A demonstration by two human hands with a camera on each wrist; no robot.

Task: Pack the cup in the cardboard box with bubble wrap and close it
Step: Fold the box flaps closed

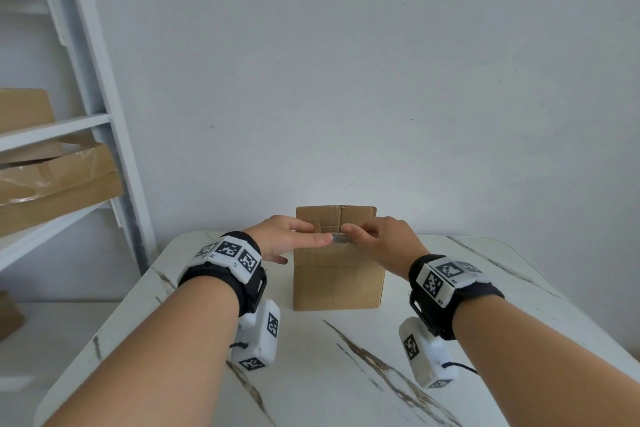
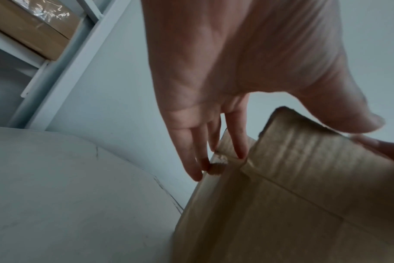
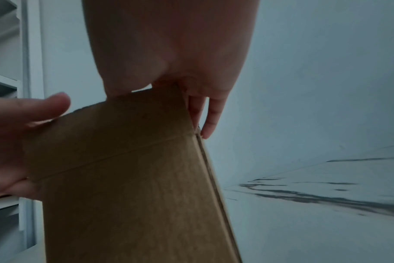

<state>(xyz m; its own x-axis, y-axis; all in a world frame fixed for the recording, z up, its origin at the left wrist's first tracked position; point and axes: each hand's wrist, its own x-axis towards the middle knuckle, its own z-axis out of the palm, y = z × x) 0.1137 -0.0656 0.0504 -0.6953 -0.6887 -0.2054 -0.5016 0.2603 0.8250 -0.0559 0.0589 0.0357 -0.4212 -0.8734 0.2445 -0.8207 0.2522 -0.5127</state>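
Observation:
A small brown cardboard box [image 1: 337,282] stands upright on the white marble table [image 1: 346,374], and its far flap [image 1: 336,217] still stands up. My left hand [image 1: 294,239] lies across the box top with straight fingers, its index along the near flap's edge. In the left wrist view those fingers [image 2: 236,142] touch the left side flap. My right hand [image 1: 375,237] curls over the top from the right, thumb in front, pinching the near flap [image 3: 115,124]. A pale grey sliver [image 1: 341,238] shows between the hands. The cup is hidden.
A white shelf unit [image 1: 86,125] stands at the left, with flat cardboard boxes [image 1: 59,180] on it. A plain wall rises just behind the table. The table's rounded left corner [image 1: 173,243] lies near the shelf.

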